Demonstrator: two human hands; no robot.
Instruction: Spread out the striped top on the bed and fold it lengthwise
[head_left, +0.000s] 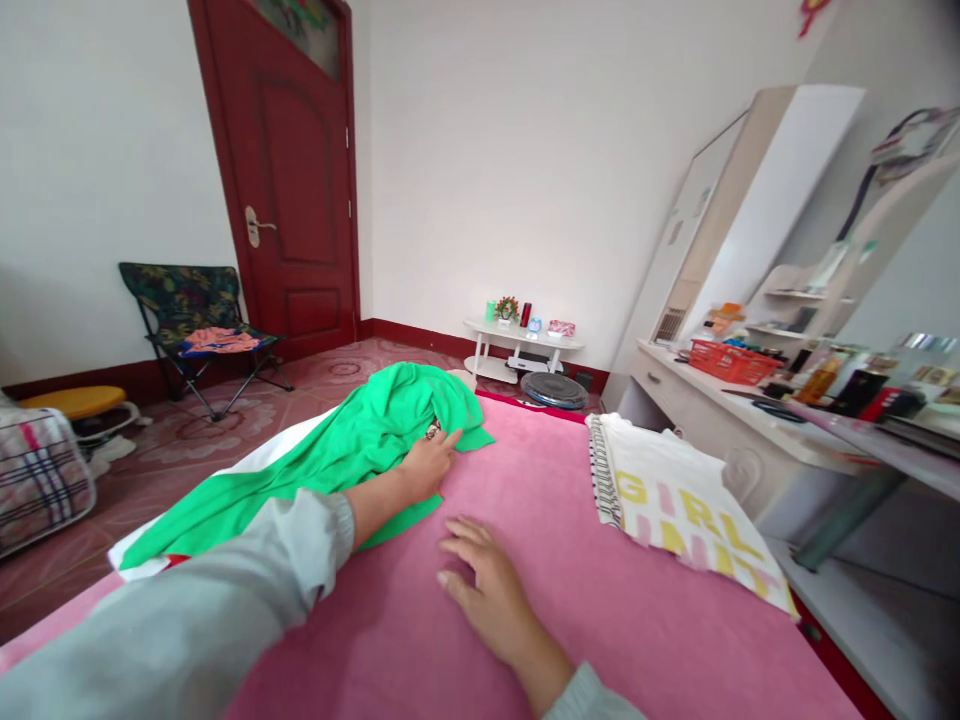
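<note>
A crumpled green garment (pixel 300 480) lies in a heap on the left of a pink bedspread (pixel 555 480). On this heap is my left hand (pixel 429 462), its fingers partly curled at the cloth beside a small dark patterned patch (pixel 433 429). The fingertips seem closed on the green fabric, though the garment and the hand hide part of the grip. White cloth (pixel 281 440) shows from under the green heap. My right hand (pixel 484 590) hovers over or rests on the bedspread, fingers apart and holding nothing.
At the right edge of the bed lies a stack of folded clothes (pixel 675 490), with a white lettered one on top. Beyond it stands a dressing table (pixel 675 385) with a red basket (pixel 733 361) and bottles. A folding chair (pixel 187 300) and a checked bag (pixel 45 480) stand left.
</note>
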